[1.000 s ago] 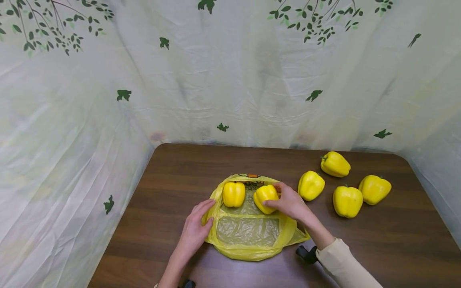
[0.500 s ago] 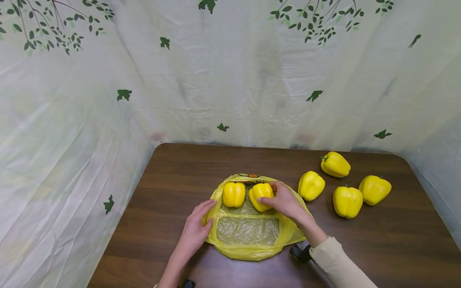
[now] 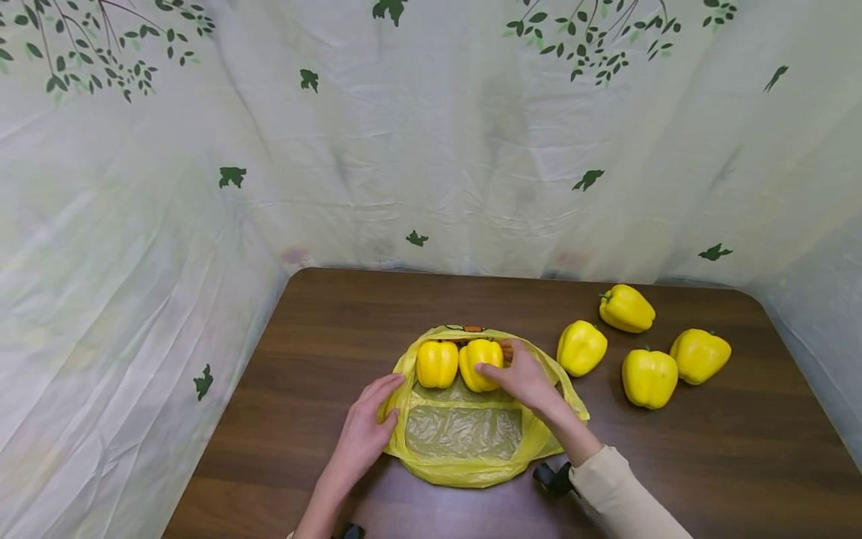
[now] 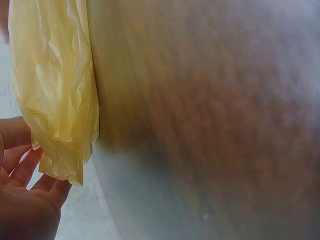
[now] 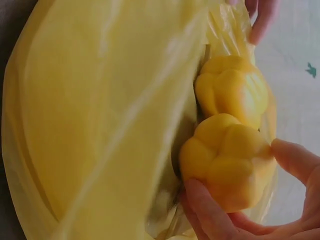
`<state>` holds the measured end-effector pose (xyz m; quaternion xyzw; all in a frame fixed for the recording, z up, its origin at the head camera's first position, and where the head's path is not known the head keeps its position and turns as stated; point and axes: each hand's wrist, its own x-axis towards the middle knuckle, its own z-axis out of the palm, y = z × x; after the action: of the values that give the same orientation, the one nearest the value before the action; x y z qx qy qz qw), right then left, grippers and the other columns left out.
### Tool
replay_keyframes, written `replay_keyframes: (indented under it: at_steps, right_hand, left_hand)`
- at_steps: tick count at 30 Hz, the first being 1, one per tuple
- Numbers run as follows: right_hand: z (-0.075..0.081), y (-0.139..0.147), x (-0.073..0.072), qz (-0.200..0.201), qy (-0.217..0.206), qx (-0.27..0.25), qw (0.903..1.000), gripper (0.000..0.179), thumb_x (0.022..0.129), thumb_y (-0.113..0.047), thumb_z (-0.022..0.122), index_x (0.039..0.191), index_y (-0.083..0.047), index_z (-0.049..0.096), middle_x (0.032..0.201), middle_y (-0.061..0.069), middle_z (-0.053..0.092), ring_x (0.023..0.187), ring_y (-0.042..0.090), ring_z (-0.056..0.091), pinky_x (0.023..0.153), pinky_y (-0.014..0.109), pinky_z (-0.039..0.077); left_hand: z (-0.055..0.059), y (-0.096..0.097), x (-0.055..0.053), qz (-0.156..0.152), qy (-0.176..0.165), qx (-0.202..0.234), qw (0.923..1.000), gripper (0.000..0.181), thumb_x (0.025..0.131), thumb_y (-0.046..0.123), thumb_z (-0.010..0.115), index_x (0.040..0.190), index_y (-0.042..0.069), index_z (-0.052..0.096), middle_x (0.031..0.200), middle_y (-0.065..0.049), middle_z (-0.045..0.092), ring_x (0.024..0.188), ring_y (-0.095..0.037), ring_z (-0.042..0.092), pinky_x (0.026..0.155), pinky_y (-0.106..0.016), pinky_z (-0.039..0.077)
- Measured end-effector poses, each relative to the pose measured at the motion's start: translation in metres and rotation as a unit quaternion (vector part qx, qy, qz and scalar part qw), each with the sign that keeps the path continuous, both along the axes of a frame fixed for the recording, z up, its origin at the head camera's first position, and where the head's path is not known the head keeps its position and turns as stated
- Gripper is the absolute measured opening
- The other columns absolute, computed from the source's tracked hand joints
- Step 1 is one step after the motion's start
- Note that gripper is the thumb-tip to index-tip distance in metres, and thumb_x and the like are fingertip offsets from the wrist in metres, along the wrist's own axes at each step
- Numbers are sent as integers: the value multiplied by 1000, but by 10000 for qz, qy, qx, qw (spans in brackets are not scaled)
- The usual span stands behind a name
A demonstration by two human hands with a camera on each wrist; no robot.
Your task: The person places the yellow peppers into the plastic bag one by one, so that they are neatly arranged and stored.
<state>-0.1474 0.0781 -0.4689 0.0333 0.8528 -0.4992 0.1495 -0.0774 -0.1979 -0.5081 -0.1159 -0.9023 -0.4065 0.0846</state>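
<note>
A yellow plastic bag (image 3: 465,471) lies mouth open on the table. Two yellow bell peppers sit side by side inside its far part. My right hand (image 3: 528,378) holds the right-hand bell pepper (image 3: 480,365), thumb on one side and fingers on the other. The right wrist view shows this held pepper (image 5: 222,165) against the other bell pepper (image 5: 232,90), their lobed ends toward the camera. At the bag's left rim, my left hand (image 3: 367,427) holds the edge between thumb and fingers. In the left wrist view, crumpled bag plastic (image 4: 55,90) partly hides those fingers (image 4: 15,132).
Several more yellow bell peppers lie loose to the right of the bag, the nearest bell pepper (image 3: 582,348) close to it. Brown wood grain covers the table (image 3: 323,314). A pale curtain (image 3: 471,187) with leaf prints hangs behind its far edge.
My right hand has moved left inside the bag, bringing its bell pepper up beside the other one. The bag's right side has shifted slightly. My left hand has stayed in place.
</note>
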Motion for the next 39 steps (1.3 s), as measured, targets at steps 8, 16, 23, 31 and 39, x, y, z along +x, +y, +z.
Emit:
replay_keyframes:
  at_steps: [8,16,23,31,39]
  right_hand:
    - [-3,-1,2,-94,0,-427,9990,70,86,-20,74,142,5,40,138,26,49,117,35,55,83,38,55]
    - [-8,-2,3,-85,68,-616,9980,64,85,-14,76,137,6,45,133,24,53,104,30,61,73,33,57]
    - [-8,-1,4,-104,17,-695,9975,65,85,-15,76,139,5,44,135,24,52,108,31,60,75,34,57]
    - [-5,4,11,-83,-7,-1034,9946,64,87,-14,74,140,4,44,136,24,50,114,37,59,78,38,57]
    - [3,12,17,4,42,-830,9965,61,89,-17,73,141,0,45,139,23,49,117,38,58,86,43,55]
  left_hand:
    - [-1,0,0,7,54,-15,10000,52,79,-11,72,128,4,64,132,-5,59,123,-26,53,103,-47,43]
    - [-2,-1,0,-17,164,-34,9999,51,79,-11,71,128,4,64,131,-4,60,123,-26,54,102,-46,44]
    - [-2,-2,0,-10,235,-20,9997,52,78,-11,73,127,3,64,130,-4,60,123,-26,54,102,-47,44]
    - [-1,-3,2,35,-67,1,10000,51,81,-10,71,129,5,63,132,-3,59,125,-24,52,105,-44,42]
    - [-1,-2,1,-2,83,-20,10000,51,80,-10,72,129,4,63,131,-4,59,123,-26,53,103,-46,43]
